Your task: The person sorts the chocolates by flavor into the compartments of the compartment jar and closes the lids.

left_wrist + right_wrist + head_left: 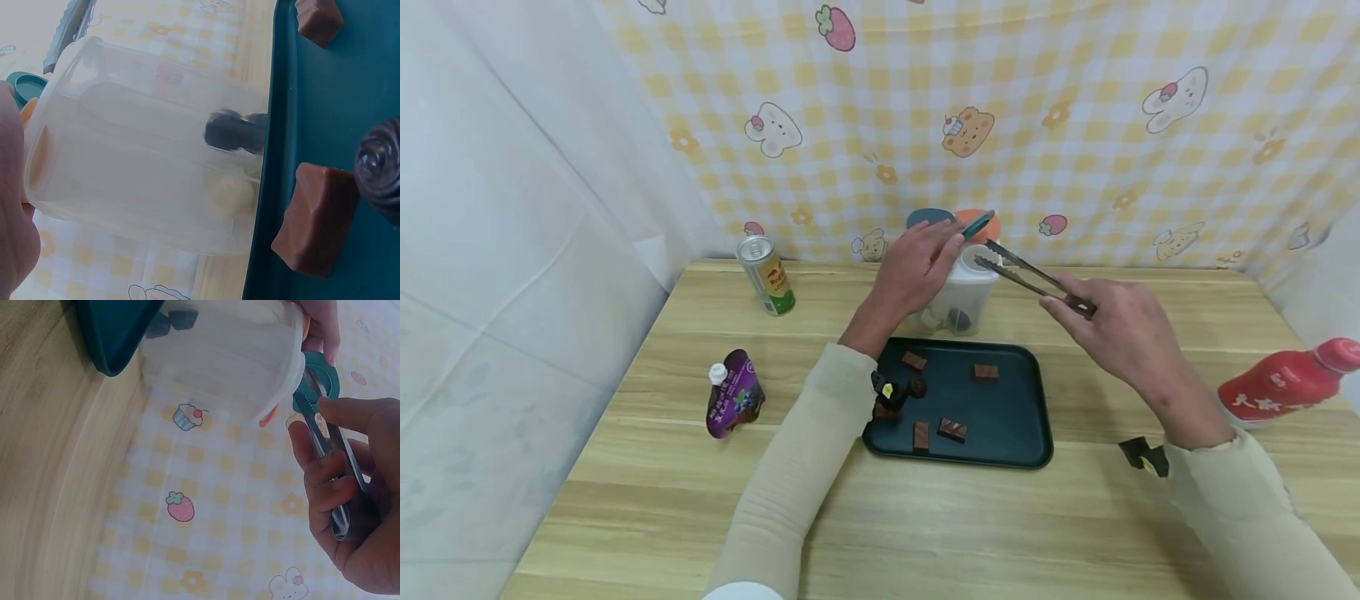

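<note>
In the head view my left hand is over the top of a clear plastic container, pinching its raised teal flip lid. My right hand grips metal tongs, whose slightly parted tips are over the uncovered round opening, with nothing between them. Inside the container lie dark pieces and a pale round piece, blurred through the wall. In front is a dark green tray bearing several chocolate pieces and a dark swirled chocolate.
A drink can and a purple spouted pouch stand on the left of the wooden table. At the right is a red bottle. A checked curtain hangs behind the container. Blue and orange lids top other container openings.
</note>
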`<state>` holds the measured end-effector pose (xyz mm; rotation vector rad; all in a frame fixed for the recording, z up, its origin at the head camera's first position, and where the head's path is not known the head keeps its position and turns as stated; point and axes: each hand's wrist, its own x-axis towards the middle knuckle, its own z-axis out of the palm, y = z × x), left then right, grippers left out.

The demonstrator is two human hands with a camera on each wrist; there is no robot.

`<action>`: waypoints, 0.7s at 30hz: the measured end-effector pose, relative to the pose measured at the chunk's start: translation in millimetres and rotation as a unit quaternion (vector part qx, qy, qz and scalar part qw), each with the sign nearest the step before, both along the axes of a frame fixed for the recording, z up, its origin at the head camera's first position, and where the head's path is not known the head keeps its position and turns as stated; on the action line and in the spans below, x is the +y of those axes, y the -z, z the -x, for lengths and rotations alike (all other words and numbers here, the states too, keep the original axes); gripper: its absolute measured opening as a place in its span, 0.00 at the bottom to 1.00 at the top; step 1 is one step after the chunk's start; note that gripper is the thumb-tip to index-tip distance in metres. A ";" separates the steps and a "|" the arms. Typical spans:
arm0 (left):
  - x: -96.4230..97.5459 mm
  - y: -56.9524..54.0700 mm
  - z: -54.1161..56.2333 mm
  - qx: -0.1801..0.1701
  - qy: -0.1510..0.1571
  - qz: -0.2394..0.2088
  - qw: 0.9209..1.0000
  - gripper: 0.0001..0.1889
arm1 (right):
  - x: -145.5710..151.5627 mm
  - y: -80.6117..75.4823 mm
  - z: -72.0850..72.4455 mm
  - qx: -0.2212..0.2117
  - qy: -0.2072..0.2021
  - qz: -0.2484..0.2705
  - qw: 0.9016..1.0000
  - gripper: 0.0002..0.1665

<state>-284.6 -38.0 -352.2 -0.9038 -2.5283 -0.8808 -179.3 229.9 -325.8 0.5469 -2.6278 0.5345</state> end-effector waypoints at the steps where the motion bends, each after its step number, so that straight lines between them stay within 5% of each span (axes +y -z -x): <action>1: 0.0 0.0 -0.1 0.000 0.000 -0.001 1.000 0.24 | -0.1 0.1 0.0 0.000 0.000 -0.001 1.000 0.23; 14: -0.2 1.3 -1.0 0.002 -0.002 -0.010 1.000 0.24 | 0.3 -0.1 -6.9 0.012 -0.004 0.010 1.000 0.23; 21: -1.7 0.6 -0.6 0.004 0.005 -0.012 1.000 0.24 | 0.8 2.5 -22.2 0.031 -0.048 0.019 0.998 0.23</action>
